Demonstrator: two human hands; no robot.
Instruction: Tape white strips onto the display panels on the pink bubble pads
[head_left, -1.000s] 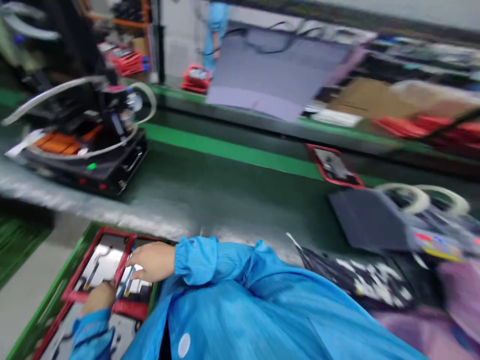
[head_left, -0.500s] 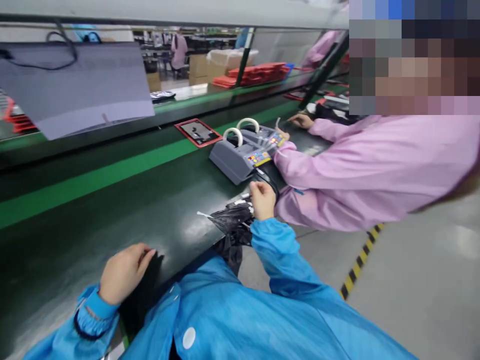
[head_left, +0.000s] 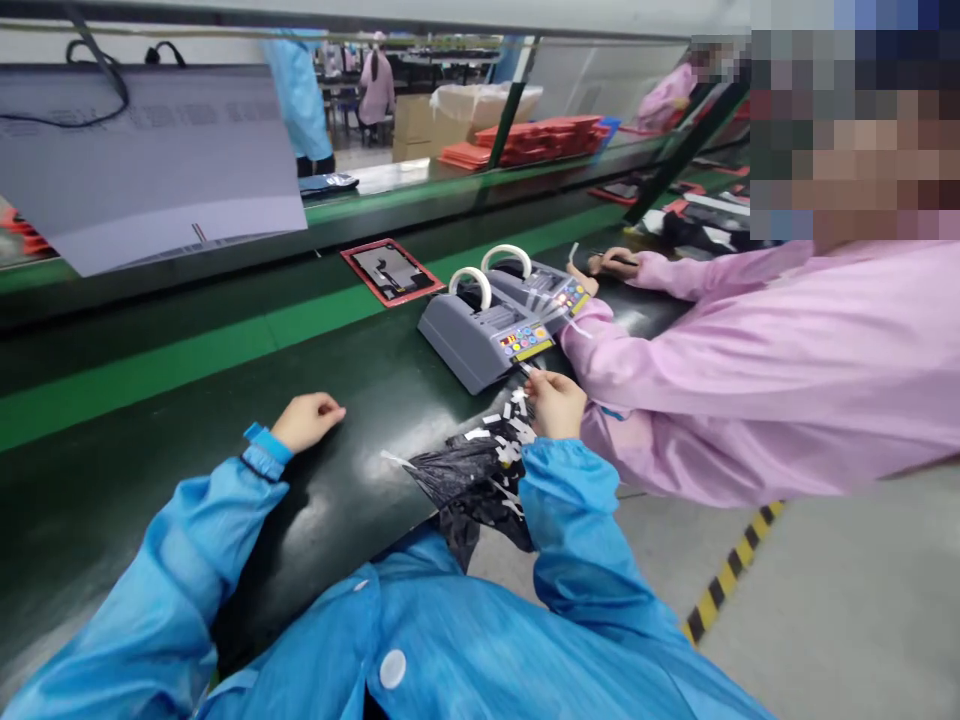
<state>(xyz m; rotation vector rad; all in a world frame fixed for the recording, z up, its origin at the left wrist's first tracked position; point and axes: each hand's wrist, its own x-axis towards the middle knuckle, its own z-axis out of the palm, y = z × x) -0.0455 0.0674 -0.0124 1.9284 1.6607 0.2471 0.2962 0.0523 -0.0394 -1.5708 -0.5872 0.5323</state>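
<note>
My right hand (head_left: 559, 405) pinches the end of a short strip of tape (head_left: 526, 369) at the front of a grey tape dispenser (head_left: 480, 345). A cream tape roll (head_left: 471, 285) sits on top of that dispenser, and colored buttons line its front. Below my right hand hangs a black plastic bag (head_left: 457, 475) dotted with several white tape scraps. My left hand (head_left: 307, 421) hovers over or rests on the dark green bench (head_left: 360, 380), its fingers curled with nothing visible in them.
Behind the dispenser stands a second tape dispenser (head_left: 559, 285). A red-framed device panel (head_left: 391, 272) lies to their left. Close on my right is a co-worker in a pink sleeve (head_left: 675, 350). Red trays (head_left: 540, 140) are stacked beyond the bench, and a grey sheet (head_left: 165, 160) hangs at left.
My view has swung right, from the crate of red-framed panels to the dispensers. My right hand has reached forward to the dispenser's front; my left hand has moved forward above the bench.
</note>
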